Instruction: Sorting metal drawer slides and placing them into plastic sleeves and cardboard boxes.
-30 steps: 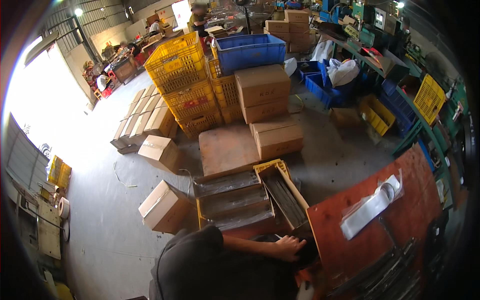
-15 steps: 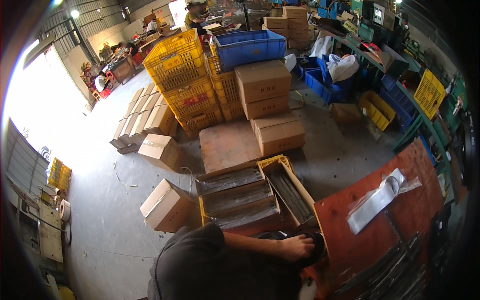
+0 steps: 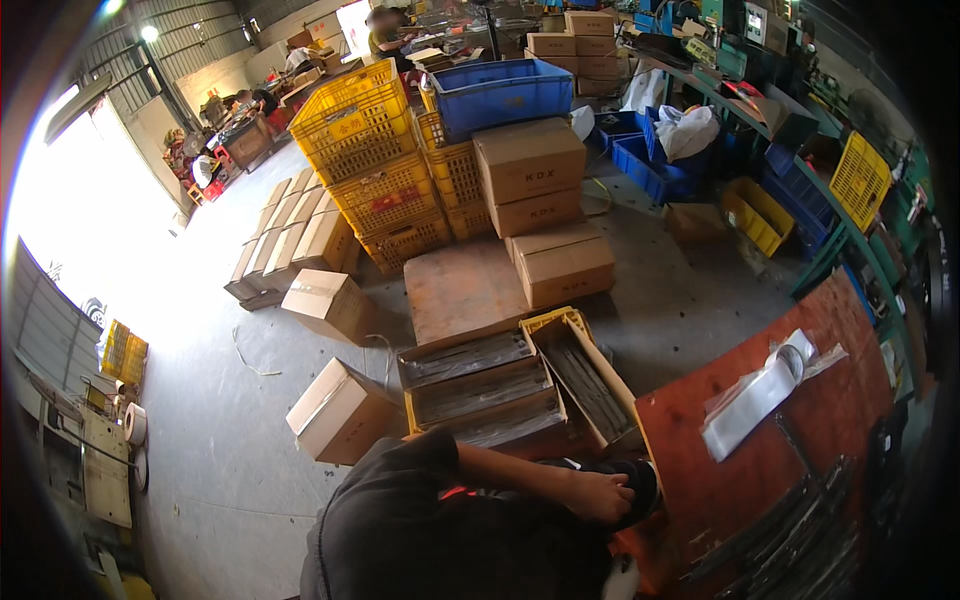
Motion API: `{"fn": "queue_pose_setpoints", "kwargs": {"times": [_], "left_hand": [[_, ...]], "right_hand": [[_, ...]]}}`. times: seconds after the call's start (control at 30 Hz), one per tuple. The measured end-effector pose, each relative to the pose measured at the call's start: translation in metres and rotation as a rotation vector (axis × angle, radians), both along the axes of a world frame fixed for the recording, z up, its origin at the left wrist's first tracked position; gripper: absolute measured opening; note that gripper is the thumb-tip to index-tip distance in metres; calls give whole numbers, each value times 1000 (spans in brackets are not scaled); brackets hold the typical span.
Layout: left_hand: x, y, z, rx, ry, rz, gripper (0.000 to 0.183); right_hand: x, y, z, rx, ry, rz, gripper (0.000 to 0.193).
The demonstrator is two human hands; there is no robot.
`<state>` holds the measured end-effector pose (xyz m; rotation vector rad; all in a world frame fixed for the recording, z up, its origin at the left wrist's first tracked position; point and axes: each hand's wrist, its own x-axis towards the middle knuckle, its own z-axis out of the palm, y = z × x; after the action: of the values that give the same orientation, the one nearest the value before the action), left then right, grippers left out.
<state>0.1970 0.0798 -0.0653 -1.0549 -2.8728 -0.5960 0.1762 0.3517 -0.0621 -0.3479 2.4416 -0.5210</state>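
My left arm, in a dark sleeve, bends across the bottom of the view. At its end my left hand [image 3: 600, 497] is closed, its fingers curled against a dark, rounded object [image 3: 640, 492] that I cannot make out. My right hand is not in view. Just beyond the forearm stand open cartons [image 3: 482, 417] packed with long dark strips in clear plastic. Another open carton [image 3: 608, 382] lies at an angle beside them, also holding dark strips [image 3: 578, 385]. To the right of the hand, a reddish board table [image 3: 665, 425] carries clear plastic bags [image 3: 750, 412] and a loose pile of dark strips [image 3: 790, 535].
Closed cartons [image 3: 335, 405] stand on the floor at left. Ahead are stacked yellow crates [image 3: 375, 190], a blue bin [image 3: 500, 100], more cartons [image 3: 562, 268] and a flat brown board [image 3: 462, 295]. A green bench [image 3: 830, 250] runs along the right. Other people [image 3: 388, 35] are far back.
The whole scene has shifted slightly right in the view. My left hand stays curled against the dark object, with its back turned a little more toward me.
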Motion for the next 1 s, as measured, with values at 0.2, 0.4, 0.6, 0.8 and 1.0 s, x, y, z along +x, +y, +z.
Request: {"fn": "queue_pose_setpoints", "kwargs": {"times": [0.2,0.4,0.6,0.8,1.0], "left_hand": [[2,0,7,77,-21,76,17],[14,11,-6,143,-42,45,13],[23,12,-9,229,90,118,14],[12,8,13,85,-183,158,17],[-25,20,29,-168,-551,38,27]], "right_hand": [[1,21,-55,-574,-380,-430,38],[1,1,5,-1,-47,-60,36],[-3,14,-40,-252,-135,-152,43],[-1,-4,13,-91,-41,-47,45],[-9,52,-124,-309,65,-170,29]]}}
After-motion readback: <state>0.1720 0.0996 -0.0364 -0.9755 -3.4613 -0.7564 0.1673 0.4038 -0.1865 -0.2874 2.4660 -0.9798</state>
